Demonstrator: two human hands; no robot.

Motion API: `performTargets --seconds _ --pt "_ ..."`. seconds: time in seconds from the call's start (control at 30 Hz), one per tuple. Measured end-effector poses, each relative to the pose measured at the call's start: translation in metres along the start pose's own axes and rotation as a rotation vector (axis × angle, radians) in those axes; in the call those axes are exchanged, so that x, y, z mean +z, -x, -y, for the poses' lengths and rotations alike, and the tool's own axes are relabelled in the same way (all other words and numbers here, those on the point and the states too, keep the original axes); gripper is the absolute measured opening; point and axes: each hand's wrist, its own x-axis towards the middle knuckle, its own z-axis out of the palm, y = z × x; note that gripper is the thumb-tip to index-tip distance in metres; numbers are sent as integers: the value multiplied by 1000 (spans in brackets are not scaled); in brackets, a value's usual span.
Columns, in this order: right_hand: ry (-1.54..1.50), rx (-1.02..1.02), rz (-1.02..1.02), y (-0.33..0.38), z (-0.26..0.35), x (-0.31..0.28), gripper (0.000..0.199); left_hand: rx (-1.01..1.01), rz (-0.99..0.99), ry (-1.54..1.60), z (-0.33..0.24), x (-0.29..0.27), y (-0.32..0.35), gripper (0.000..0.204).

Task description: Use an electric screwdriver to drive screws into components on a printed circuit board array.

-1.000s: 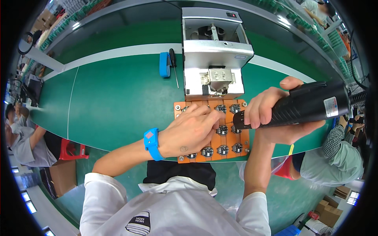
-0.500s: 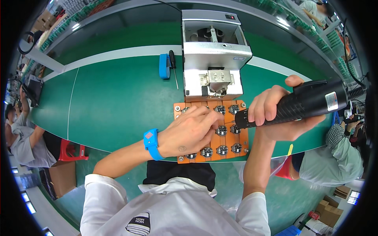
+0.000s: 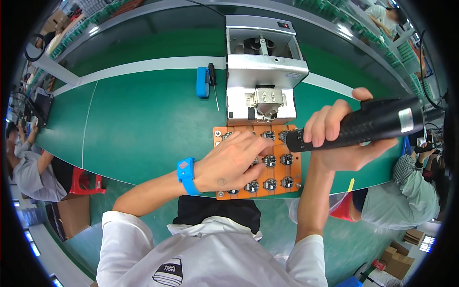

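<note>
At the near edge of the worktop [image 3: 143,115], in front of my white shirt [image 3: 213,256]: orange fixture [image 3: 278,172], the round circuit-board modules [image 3: 270,184] seated on it in rows. My left hand [image 3: 234,160] lies palm down across its left part, hiding several modules. Fingers bent and bunched, tips low among the modules; cannot tell whether they pinch anything. Blue wrist strap [image 3: 186,174] on that arm.

Right hand [image 3: 334,155]: fingers clamped round the barrel of a black electric screwdriver [image 3: 377,125], held nearly level, nose to the left above the fixture's far right corner. Its nose overlaps that corner from above; contact not clear. Cable leaves the rear end, to the right.

Just beyond the fixture: boxy silver machine [image 3: 260,71], metal block on its front, open bay at the top. Left of it, on the worktop, a black-handled screwdriver [image 3: 212,71] lies beside a blue looped band [image 3: 202,82].

Farther off, left: seated co-worker [image 3: 36,174], red stool [image 3: 86,179]. Right: another person in a pale green top [image 3: 401,201].
</note>
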Motion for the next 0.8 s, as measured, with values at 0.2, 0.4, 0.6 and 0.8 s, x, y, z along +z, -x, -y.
performTargets --seconds 0.2,0.4,0.6,0.8 --pt "147 -49 43 -27 -10 21 107 -55 -96 -56 -3 -9 2 38" --pt "304 50 98 -36 -25 25 118 58 -184 -164 -2 -28 17 19" --pt "342 107 295 -47 -30 26 119 -159 -177 -166 9 -53 36 20" --pt "502 245 321 -56 -34 34 119 -152 -54 -144 23 -69 43 41"
